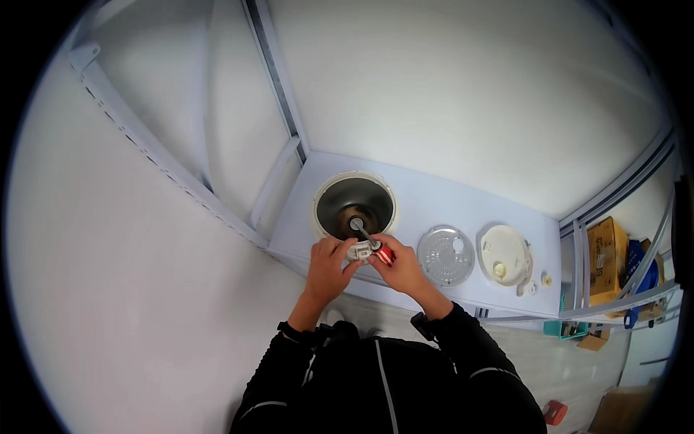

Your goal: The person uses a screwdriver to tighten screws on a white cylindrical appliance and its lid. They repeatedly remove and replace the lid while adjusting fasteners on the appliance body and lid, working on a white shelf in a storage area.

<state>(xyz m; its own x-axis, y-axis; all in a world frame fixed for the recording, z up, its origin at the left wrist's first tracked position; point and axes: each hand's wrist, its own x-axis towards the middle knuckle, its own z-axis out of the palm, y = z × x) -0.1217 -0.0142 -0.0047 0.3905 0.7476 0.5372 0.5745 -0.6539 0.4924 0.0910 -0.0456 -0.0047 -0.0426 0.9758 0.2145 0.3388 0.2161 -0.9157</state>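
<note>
An open rice cooker body [318, 202] stands at the left end of the table, its inside dark, with a round metal piece at the bottom. At its near rim is a white hinge-like block [361, 252]. My left hand [329, 266] is closed on the left side of this block, thumb and fingers around it. My right hand [402, 269] is closed on the red-and-white handle of a screwdriver [384, 254]. The shaft slants up and left over the cooker opening. Its tip appears near the metal piece, but I cannot tell whether they touch.
Right of the cooker lie a grey perforated disc [442, 266] and a white round lid shell [499, 242]. Small pale parts [546, 279] lie near the table's right end. Metal frame posts [278, 79] border the table. Cardboard boxes [604, 257] and a teal basket [566, 330] are beyond it.
</note>
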